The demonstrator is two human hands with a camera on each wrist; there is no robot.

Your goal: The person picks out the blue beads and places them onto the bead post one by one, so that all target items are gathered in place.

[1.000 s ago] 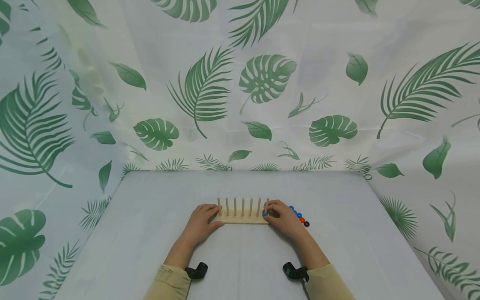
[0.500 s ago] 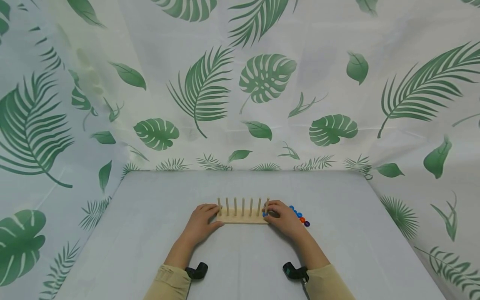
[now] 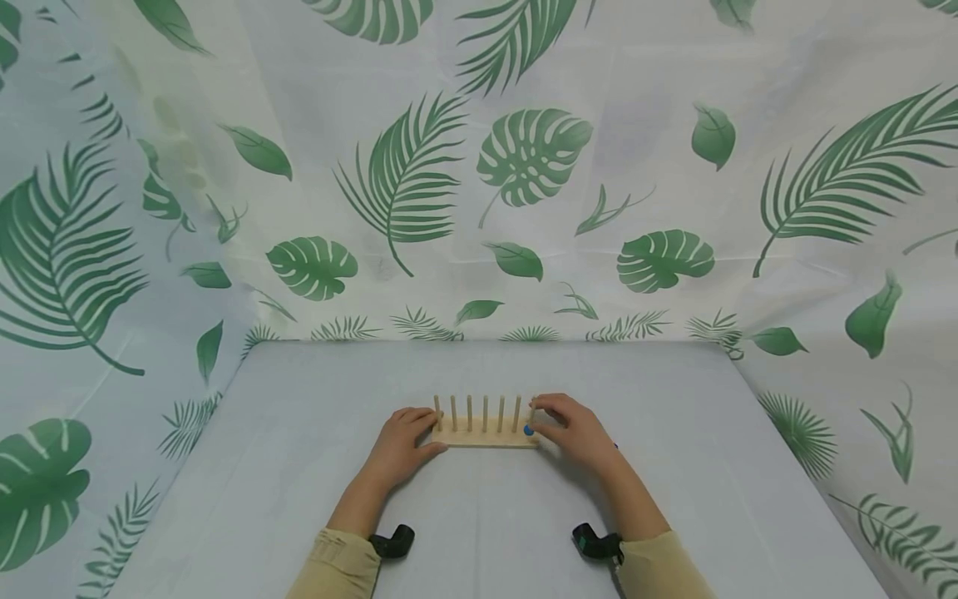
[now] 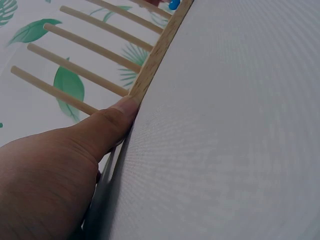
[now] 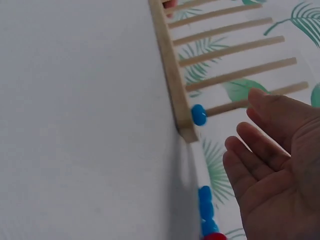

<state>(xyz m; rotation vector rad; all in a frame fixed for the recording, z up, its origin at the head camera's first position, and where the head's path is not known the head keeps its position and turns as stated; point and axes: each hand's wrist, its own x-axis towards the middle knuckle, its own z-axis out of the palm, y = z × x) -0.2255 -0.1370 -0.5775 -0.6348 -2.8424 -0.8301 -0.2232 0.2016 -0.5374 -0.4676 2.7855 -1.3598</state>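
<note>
My left hand [image 3: 400, 441] holds the left end of a wooden peg board [image 3: 479, 440]. In the left wrist view the thumb [image 4: 117, 117] presses on the base's front edge. A row of upright pegs stands along the board. One blue bead [image 5: 198, 115] sits at the foot of the rightmost peg, against the base. My right hand [image 3: 576, 430] is beside that peg, its fingers loosely bent and apart from the bead. The right wrist view shows the thumb close to the peg's upper part; whether it touches is unclear.
Several blue beads [image 5: 206, 207] and a red bead [image 5: 215, 236] lie in a line on the table, right of the board. In the head view the right hand mostly hides them. A leaf-patterned cloth [image 3: 479, 283] hangs behind the white table [image 3: 479, 516].
The right hand has let go of the blue bead, leaving it low on the rightmost peg, and has shifted slightly right and loosened. The left hand and the board have stayed put.
</note>
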